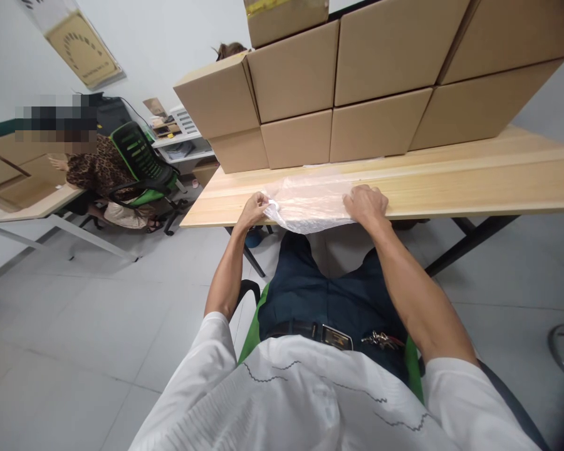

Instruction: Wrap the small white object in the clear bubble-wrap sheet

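A thin, clear plastic bag (313, 199) lies flat along the front of the wooden table (455, 181), its near edge hanging slightly over the side. Its left corner is pinched between the thumb and fingers of my left hand (254, 210), where a small white bit or bunched fold shows. At the other end my right hand (367, 203) is curled closed on the bag's right edge, knuckles up. Both hands rest at about table height, with the plastic spread between them. Whether anything is inside the bag I cannot make out.
Closed cardboard boxes (296, 138) stand stacked in two rows along the table's far side, another box (289, 19) on top. To the left, a person (98, 164) sits on a green chair (143, 156) at another table with open boxes (28, 181). A head shows behind the stack.
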The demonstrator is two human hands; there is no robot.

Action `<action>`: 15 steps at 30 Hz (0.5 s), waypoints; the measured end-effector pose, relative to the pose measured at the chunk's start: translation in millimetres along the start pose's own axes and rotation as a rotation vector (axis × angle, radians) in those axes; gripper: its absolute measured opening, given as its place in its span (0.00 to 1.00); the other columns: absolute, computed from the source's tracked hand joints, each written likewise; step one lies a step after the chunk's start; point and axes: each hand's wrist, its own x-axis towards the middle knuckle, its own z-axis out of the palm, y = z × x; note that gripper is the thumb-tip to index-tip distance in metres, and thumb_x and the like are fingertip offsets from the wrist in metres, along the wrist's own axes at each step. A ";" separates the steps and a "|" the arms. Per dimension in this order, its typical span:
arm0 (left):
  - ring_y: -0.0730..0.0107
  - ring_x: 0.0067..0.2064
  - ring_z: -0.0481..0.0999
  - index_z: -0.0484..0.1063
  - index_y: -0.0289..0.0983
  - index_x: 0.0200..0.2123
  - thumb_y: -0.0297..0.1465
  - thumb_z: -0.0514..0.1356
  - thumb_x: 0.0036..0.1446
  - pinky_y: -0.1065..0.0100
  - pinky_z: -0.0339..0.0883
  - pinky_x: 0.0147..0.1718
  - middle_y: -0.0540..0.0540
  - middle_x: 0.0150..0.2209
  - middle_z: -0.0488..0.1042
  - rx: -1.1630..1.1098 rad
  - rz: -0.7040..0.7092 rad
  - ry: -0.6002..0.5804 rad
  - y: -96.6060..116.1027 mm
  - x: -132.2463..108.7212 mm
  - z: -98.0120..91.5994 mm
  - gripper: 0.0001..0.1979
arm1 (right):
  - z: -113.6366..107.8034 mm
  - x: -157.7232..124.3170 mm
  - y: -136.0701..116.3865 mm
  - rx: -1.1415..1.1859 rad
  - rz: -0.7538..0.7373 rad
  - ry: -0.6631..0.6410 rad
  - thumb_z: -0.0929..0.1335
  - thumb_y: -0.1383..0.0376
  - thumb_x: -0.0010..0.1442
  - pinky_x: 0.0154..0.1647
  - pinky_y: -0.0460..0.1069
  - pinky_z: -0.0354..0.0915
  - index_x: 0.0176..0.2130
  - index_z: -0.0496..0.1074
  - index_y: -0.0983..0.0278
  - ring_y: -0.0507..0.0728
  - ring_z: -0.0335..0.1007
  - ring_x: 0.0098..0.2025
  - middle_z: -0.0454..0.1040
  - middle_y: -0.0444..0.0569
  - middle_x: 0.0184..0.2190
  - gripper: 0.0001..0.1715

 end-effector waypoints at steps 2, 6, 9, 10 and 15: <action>0.53 0.60 0.83 0.78 0.40 0.48 0.40 0.72 0.53 0.53 0.80 0.63 0.39 0.55 0.81 0.096 0.034 -0.001 -2.9 0.9 -5.7 0.20 | -1.5 -0.7 -0.8 -0.003 0.003 -0.008 0.61 0.55 0.86 0.72 0.66 0.71 0.69 0.84 0.73 0.78 0.74 0.72 0.81 0.73 0.72 0.34; 0.39 0.76 0.77 0.70 0.35 0.79 0.44 0.78 0.49 0.45 0.73 0.77 0.28 0.73 0.74 0.202 0.032 -0.148 -9.4 -2.9 -25.3 0.56 | -5.0 -3.1 -2.2 -0.003 0.003 -0.020 0.62 0.55 0.87 0.73 0.66 0.71 0.69 0.83 0.74 0.79 0.75 0.73 0.80 0.73 0.72 0.33; 0.36 0.78 0.78 0.59 0.33 0.88 0.48 0.80 0.48 0.46 0.72 0.78 0.26 0.73 0.76 0.188 0.027 -0.253 -13.9 -8.0 -43.2 0.70 | -5.3 -3.6 -1.8 0.001 -0.004 -0.014 0.62 0.55 0.87 0.73 0.66 0.71 0.69 0.83 0.74 0.79 0.75 0.74 0.80 0.74 0.72 0.33; 0.37 0.77 0.79 0.57 0.34 0.90 0.49 0.80 0.49 0.47 0.72 0.77 0.27 0.72 0.78 0.170 0.024 -0.264 -15.1 -9.3 -48.4 0.71 | -5.0 -3.4 -1.4 0.001 -0.003 -0.012 0.61 0.55 0.87 0.73 0.66 0.71 0.69 0.83 0.74 0.79 0.75 0.74 0.80 0.73 0.72 0.33; 0.47 0.65 0.87 0.58 0.39 0.91 0.44 0.76 0.53 0.55 0.77 0.69 0.36 0.62 0.87 0.154 0.017 -0.226 -11.7 -12.4 -57.8 0.66 | -2.9 -1.8 0.3 -0.003 -0.002 -0.013 0.61 0.55 0.86 0.72 0.66 0.71 0.69 0.83 0.74 0.79 0.75 0.73 0.81 0.73 0.72 0.34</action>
